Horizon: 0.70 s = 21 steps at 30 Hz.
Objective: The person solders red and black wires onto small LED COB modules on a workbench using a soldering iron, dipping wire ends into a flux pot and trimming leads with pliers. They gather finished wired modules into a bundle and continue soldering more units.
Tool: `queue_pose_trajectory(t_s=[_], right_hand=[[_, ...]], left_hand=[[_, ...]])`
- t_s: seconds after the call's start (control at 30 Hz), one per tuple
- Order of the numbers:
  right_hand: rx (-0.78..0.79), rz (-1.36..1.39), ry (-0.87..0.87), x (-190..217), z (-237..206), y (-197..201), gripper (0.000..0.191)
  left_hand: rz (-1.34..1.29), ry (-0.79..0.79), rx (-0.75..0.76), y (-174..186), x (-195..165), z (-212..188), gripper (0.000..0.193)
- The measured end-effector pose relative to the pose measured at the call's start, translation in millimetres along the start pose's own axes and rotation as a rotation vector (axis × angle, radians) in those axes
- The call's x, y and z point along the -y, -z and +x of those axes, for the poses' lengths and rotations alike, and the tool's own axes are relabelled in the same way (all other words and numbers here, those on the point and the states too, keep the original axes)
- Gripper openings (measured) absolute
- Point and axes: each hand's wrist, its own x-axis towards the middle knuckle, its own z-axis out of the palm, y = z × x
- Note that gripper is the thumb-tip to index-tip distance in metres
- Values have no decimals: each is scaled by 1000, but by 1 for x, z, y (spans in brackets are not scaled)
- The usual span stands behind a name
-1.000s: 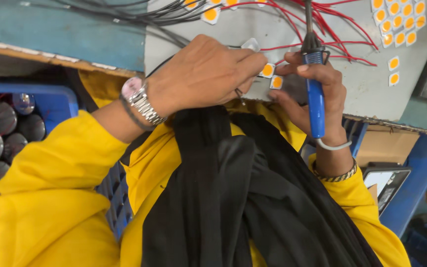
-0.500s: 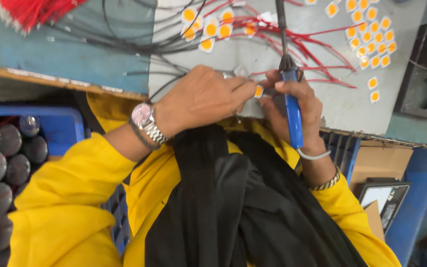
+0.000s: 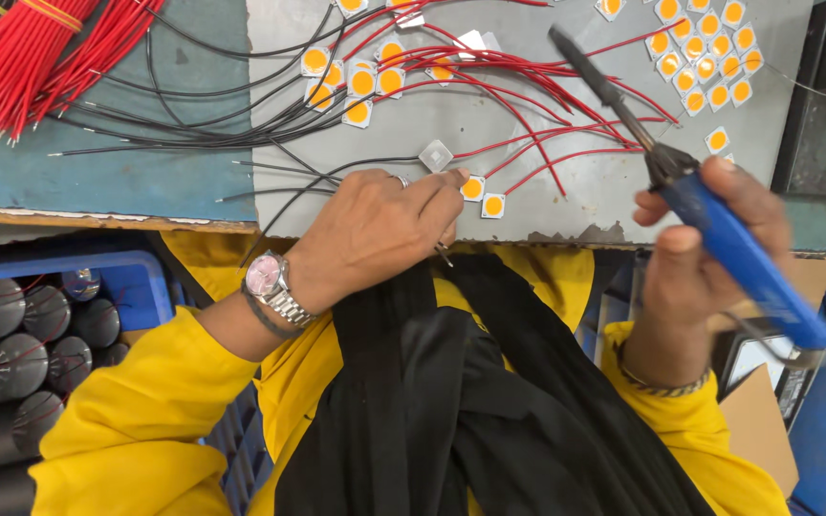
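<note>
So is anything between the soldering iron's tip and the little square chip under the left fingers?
Nothing solid. The soldering iron in the right hand points up and away from the chip at the left hand; only thin red wires cross the bare grey plate between.

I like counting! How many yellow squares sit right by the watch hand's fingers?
2 yellow squares: one at the left hand's fingertips, one just right of it. Others may hide under the hand.
</note>
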Motion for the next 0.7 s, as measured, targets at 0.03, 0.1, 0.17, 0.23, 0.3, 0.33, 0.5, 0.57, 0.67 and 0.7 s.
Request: queue_pose_trajectory(t_s=[0.03,0.1,0.17,0.23,0.3,0.33,0.5,0.57,0.67,0.7], right_hand=[[-18,0,30,-2,0,5,54],[-51,11,95,-8,-1,16,53],[-75,46,166,-15,1,25,49],[-96,80,192,-17,3,32,43],[-82,81,163,-13,4,33,37],[-59,70,148,-9,5,32,34],[195,-110,42,30,19,18,39],[269,-149,33,42,27,8,39],[360,-215,61,49,41,-4,35],[384,-231,64,51,44,-7,34]], left_hand=[[23,2,1,0,-1,-1,25],[31,-4,2,-1,-2,-1,22],[44,-5,2,-2,-3,-2,20],[62,-2,1,-2,-5,-3,19],[79,13,-16,-4,-8,-3,18],[87,21,-24,-4,-9,-3,17],[102,31,-24,-6,-12,-4,16],[99,36,-24,-6,-12,-4,15],[98,40,-18,-7,-12,-4,14],[99,40,-16,-7,-12,-4,15]])
